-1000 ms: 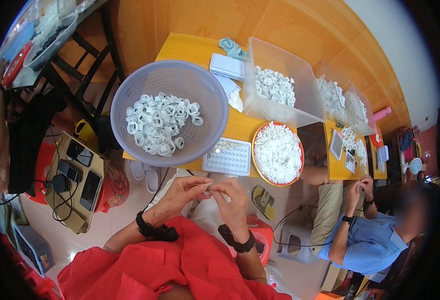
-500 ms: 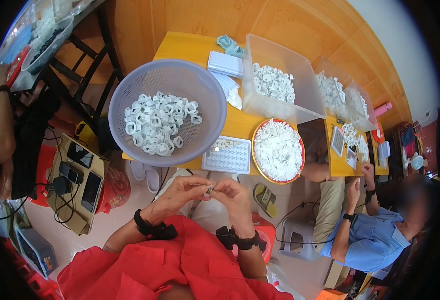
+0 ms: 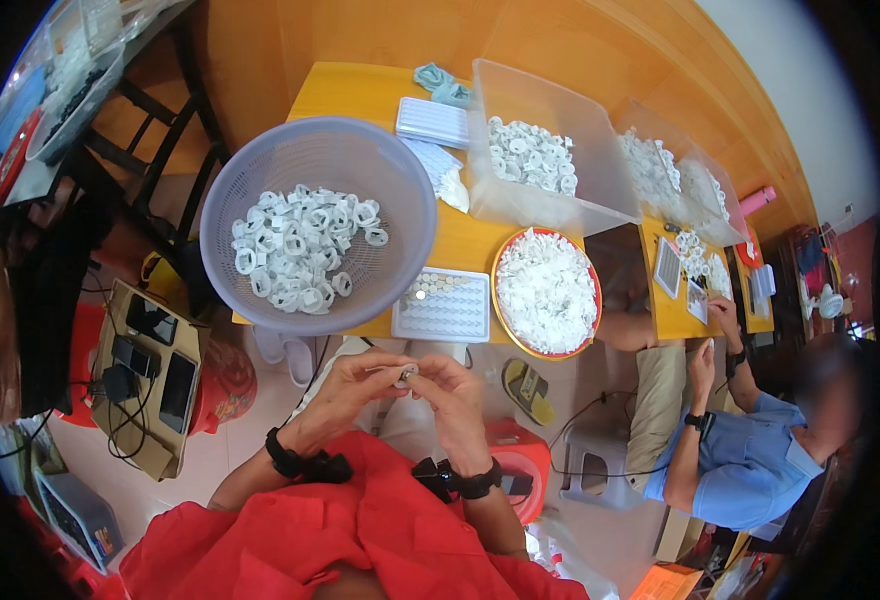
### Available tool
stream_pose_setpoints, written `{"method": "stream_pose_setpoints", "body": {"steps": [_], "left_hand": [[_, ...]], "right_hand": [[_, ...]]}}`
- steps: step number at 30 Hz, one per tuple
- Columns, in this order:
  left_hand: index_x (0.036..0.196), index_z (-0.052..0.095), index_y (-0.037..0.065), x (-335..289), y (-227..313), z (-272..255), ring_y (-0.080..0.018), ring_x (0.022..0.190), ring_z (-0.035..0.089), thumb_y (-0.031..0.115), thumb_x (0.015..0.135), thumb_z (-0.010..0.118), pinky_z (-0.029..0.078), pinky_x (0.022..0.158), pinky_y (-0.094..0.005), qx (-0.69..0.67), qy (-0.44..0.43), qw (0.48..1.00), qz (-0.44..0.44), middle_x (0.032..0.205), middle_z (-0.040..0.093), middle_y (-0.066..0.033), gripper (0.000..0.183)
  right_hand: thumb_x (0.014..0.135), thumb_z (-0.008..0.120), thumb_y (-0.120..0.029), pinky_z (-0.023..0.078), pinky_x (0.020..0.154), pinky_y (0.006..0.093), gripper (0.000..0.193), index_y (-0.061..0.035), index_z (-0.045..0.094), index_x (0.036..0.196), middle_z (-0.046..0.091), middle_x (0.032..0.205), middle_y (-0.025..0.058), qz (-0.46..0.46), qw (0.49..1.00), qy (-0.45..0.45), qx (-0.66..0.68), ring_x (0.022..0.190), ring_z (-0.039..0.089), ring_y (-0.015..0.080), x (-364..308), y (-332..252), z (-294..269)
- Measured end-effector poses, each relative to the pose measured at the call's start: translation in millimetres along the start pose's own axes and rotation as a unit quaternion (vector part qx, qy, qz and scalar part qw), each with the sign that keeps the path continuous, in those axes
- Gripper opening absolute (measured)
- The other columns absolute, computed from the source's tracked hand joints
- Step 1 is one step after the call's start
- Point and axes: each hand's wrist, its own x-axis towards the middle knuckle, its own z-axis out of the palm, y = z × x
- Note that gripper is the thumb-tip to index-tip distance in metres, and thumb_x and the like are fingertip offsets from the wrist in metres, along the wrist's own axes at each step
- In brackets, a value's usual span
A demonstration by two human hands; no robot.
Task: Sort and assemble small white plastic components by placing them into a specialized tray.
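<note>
My left hand [image 3: 348, 392] and my right hand [image 3: 452, 398] meet in front of my red shirt, below the table's near edge. Both are closed, fingertips pinching a small round whitish part [image 3: 406, 375] between them. A darker bit shows at its middle, too small to make out. Just beyond my hands, a white tray [image 3: 442, 326] with rows of pockets lies on the yellow table, some back pockets holding small round pieces. Left of it is a large grey-purple basket [image 3: 222, 215] with many white ring-shaped parts. To its right, a red-rimmed round tray [image 3: 501, 316] is heaped with small white pieces.
A clear plastic bin [image 3: 600, 190] of white parts stands at the back right of the table [image 3: 360, 85]. A cardboard box [image 3: 192, 350] with phones and cables is at my left. On the right a co-worker in a blue shirt [image 3: 735, 460] sits at another table.
The small part has turned between my fingers, so its round whitish side now shows. Both hands stay together. The whole view has shifted slightly, and the co-worker's far hand has moved toward their table.
</note>
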Motion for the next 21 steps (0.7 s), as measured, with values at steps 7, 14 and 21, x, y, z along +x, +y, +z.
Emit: {"method": "stream_pose_setpoints", "body": {"steps": [7, 14, 21], "left_hand": [[0.105, 0.062, 0.001, -4.9, 2.3, 0.3, -0.0133, 0.09, 0.057, 0.009, 0.088, 0.052, 0.05, 0.081, -0.0285, 0.053, 0.003, 0.998, 0.018, 0.099, 0.056, -0.0036, 0.021], [0.105, 0.062, 0.001, -7.9, 2.9, 0.4, -0.0146, 0.092, 0.058, 0.01, 0.088, 0.054, 0.05, 0.08, -0.029, 0.01, -0.009, 1.0, 0.003, 0.1, 0.057, -0.0043, 0.021], [0.102, 0.064, 0.001, -6.8, 1.2, -13.9, -0.0154, 0.092, 0.057, 0.012, 0.086, 0.059, 0.05, 0.08, -0.0296, -0.011, -0.064, 0.998, -0.007, 0.099, 0.057, -0.0054, 0.02]], "right_hand": [[0.08, 0.064, -0.008, 0.042, 0.063, 0.0176, 0.014, -0.0006, 0.061, 0.092, 0.062, 0.08, 0.0007, -0.005, 0.999, -0.02, -0.029, 0.071, 0.056, 0.0056, -4.5, 3.1, -0.9], [0.08, 0.063, -0.008, 0.042, 0.062, 0.0207, 0.014, -0.001, 0.058, 0.09, 0.06, 0.079, 0.0019, 0.028, 0.994, -0.038, -0.094, 0.068, 0.053, 0.0078, -6.8, -9.9, 4.5], [0.082, 0.061, -0.008, 0.044, 0.061, 0.0193, 0.011, 0.0004, 0.058, 0.089, 0.059, 0.076, 0.001, 0.025, 0.989, -0.081, -0.124, 0.068, 0.055, 0.0067, -3.8, -12.4, 3.6]]}}
